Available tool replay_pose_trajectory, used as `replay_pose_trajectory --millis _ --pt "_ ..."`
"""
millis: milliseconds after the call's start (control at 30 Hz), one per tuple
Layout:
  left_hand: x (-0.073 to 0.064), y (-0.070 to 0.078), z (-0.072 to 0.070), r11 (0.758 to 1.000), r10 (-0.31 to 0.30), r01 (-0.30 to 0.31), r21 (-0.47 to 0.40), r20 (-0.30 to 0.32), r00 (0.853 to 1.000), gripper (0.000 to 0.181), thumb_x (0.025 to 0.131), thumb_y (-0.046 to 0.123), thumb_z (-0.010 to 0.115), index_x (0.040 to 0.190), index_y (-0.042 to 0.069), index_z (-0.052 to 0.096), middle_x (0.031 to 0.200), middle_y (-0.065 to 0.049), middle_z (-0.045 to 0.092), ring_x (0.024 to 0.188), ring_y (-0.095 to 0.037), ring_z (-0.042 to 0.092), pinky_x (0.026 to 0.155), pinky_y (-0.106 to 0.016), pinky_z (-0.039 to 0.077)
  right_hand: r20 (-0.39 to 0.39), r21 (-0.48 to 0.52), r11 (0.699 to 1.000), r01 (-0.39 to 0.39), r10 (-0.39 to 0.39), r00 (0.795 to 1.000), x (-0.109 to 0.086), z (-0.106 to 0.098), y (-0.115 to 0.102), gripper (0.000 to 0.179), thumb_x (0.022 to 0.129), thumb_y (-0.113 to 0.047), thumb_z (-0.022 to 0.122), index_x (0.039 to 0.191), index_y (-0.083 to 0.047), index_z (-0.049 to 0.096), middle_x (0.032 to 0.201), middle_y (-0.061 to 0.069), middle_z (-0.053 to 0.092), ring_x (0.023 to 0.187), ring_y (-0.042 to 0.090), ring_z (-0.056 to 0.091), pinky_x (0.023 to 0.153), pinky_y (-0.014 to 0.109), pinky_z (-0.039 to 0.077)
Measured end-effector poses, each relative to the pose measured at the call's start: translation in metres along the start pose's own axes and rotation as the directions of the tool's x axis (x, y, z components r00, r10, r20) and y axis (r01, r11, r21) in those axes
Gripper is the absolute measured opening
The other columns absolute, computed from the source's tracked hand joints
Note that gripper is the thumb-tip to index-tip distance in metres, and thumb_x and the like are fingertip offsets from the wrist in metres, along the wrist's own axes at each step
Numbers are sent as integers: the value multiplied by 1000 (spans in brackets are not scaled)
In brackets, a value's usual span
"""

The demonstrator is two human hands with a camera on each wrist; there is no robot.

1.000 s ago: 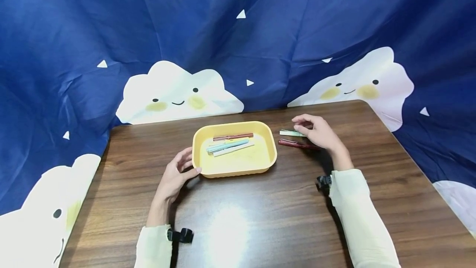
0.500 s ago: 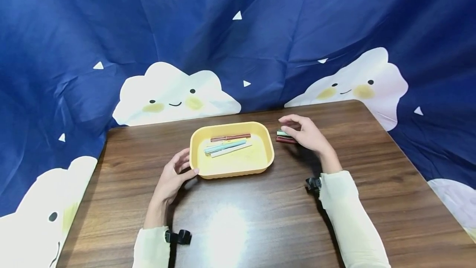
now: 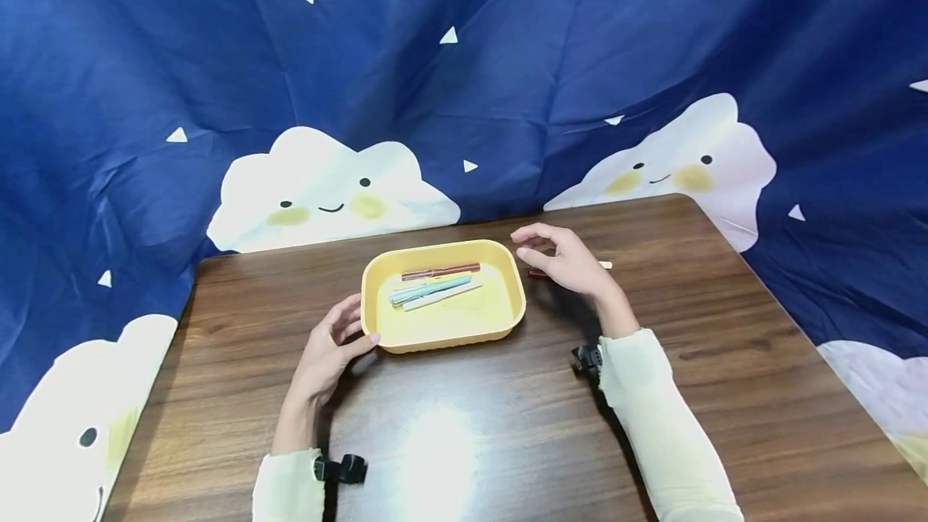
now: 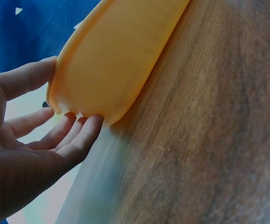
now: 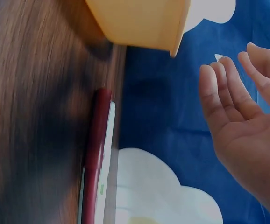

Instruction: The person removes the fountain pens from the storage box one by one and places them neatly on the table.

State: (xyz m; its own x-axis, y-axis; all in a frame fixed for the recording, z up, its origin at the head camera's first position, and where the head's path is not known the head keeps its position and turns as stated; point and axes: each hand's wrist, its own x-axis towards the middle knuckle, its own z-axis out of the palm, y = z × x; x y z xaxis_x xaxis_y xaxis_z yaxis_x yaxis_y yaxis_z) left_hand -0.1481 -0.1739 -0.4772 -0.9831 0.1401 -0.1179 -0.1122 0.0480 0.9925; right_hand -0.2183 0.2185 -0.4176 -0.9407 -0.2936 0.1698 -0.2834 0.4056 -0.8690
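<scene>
A yellow plastic tray (image 3: 449, 337) has several pens inside: a dark red pen (image 3: 441, 272), a light blue pen (image 3: 431, 289) and a white pen (image 3: 442, 297) among them. My left hand (image 3: 321, 357) holds the tray's left end, thumb at the front corner, fingertips against the end wall in the left wrist view. To the right of the tray, my right hand (image 3: 573, 262) hovers with relaxed fingers and nothing in them. Beneath it lie another dark red pen (image 5: 95, 149) and a pale pen (image 5: 108, 140) side by side, mostly hidden by the hand in the head view.
Everything stands on a brown wooden table (image 3: 522, 425). Behind its far edge hangs a dark blue cloth (image 3: 399, 47) printed with white clouds. Black straps with small cameras (image 3: 587, 359) sit on both wrists.
My right hand has moved left over the loose pens, towards the tray, covering more of them. The left hand keeps its place at the tray. The whole head view has shifted slightly.
</scene>
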Motion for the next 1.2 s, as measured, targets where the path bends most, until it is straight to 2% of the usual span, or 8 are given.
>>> replay_pose_trajectory --millis 133,200,500,600,700,767,967,1200 --pt "-1 -1 0 1000 3 -3 -2 -1 1000 74 86 -4 76 152 6 43 142 -23 50 128 -36 52 91 -20 50 18 9 1000 21 -21 1000 5 8 -3 27 96 -5 68 122 3 67 120 23 67 102 28 64 86 43 53" --pt "-1 -2 0 1000 3 -3 -2 1 1000 74 87 -4 77 152 5 42 142 -23 50 128 -36 51 91 -20 50 24 10 999 34 -34 999 7 11 -3 26 96 -3 67 122 3 67 118 24 67 102 27 63 87 44 51" --pt "-2 -3 2 1000 -4 4 3 -7 1000 74 86 -4 77 152 5 43 143 -23 50 128 -36 51 91 -20 49 60 40 997 65 -67 996 12 23 -1 30 97 -2 66 124 8 64 116 27 66 101 28 63 83 26 50" --pt "-2 -2 2 1000 -9 9 4 -8 1000 74 86 -3 77 152 6 43 143 -22 50 128 -36 51 91 -20 49 79 63 995 74 -79 994 14 26 -2 31 95 -1 67 125 9 63 117 28 65 104 32 63 86 31 50" --pt "-1 -2 2 1000 -15 15 9 -11 1000 75 86 -3 77 152 6 43 143 -22 50 128 -35 51 90 -20 49 101 78 993 84 -92 991 16 30 -3 35 93 1 70 126 10 61 121 29 63 109 37 63 93 43 50" --pt "0 -1 2 1000 -11 11 12 -11 1000 75 87 -3 77 152 6 42 143 -22 50 128 -35 51 91 -20 49 116 87 993 78 -88 989 18 34 -5 38 92 1 72 127 10 61 122 30 62 111 40 62 94 47 50" --pt "1 0 0 1000 -4 4 7 -11 1000 75 86 -4 77 152 4 42 143 -22 50 128 -36 52 92 -19 48 177 87 995 43 -58 982 25 51 -10 42 88 1 75 127 7 61 123 29 61 112 44 60 87 41 55" --pt "2 0 0 1000 -3 3 -5 -7 1000 76 85 -5 77 152 3 41 143 -23 50 128 -36 51 91 -20 49 208 34 998 54 -60 976 30 65 -8 42 87 -1 76 125 8 62 123 27 63 112 43 59 93 44 53"
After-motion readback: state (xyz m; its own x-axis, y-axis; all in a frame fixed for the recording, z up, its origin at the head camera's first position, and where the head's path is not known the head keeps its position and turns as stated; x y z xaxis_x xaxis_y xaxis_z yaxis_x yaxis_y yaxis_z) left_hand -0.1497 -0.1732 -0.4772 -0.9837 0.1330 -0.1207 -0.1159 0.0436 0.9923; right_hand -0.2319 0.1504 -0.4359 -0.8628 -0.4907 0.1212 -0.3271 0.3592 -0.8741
